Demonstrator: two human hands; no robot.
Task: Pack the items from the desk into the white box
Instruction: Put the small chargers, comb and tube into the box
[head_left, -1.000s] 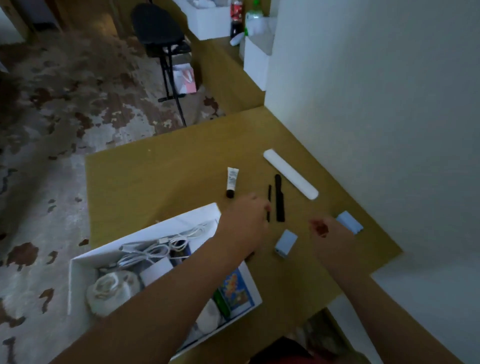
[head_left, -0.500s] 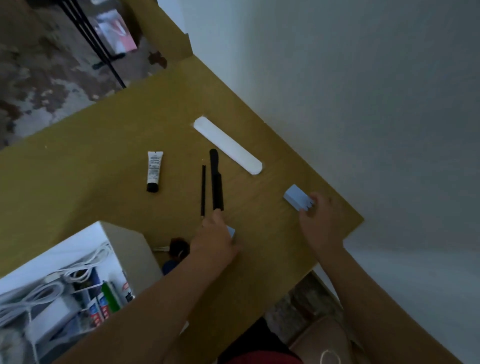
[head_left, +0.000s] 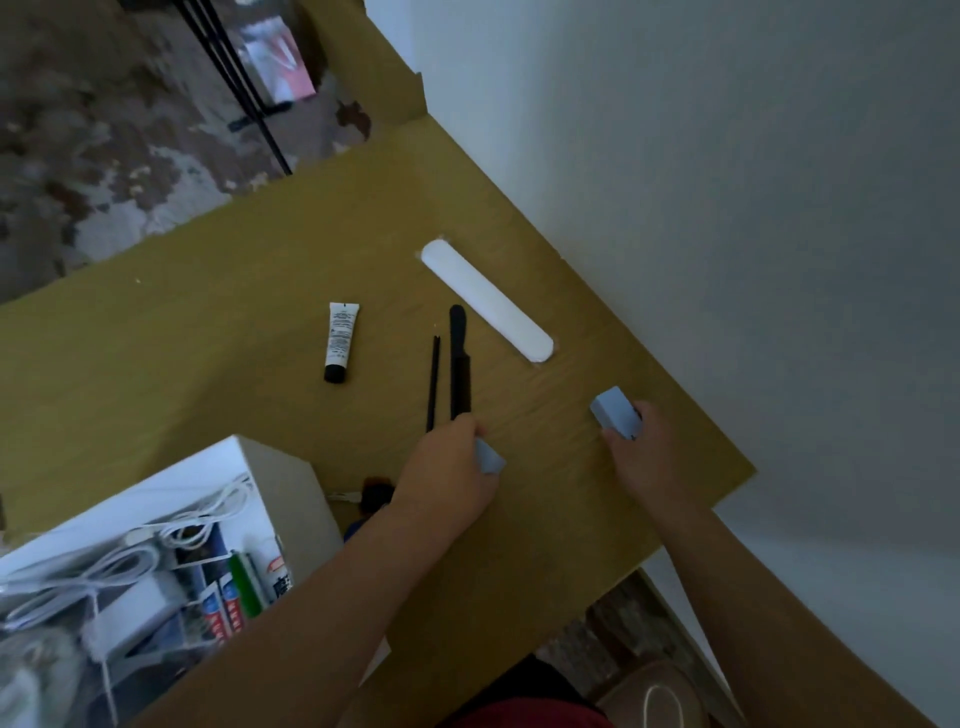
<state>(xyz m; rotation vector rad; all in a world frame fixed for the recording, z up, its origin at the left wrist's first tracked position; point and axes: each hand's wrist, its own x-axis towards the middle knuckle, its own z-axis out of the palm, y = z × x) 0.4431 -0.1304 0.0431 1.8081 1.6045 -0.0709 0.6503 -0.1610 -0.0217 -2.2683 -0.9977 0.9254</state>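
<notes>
Head view: on the olive-tan desk (head_left: 218, 322) against a white wall (head_left: 727, 156), each hand's fingers pinch a pale-blue block.

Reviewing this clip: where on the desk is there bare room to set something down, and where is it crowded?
Bare desk lies left of the tube, from the far edge to the white box. A smaller patch lies between the left hand and right hand. It is crowded around the black sticks and white case.

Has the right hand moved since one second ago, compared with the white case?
Yes. The right hand went away from the white case, toward the desk corner, onto the far blue block.
</notes>
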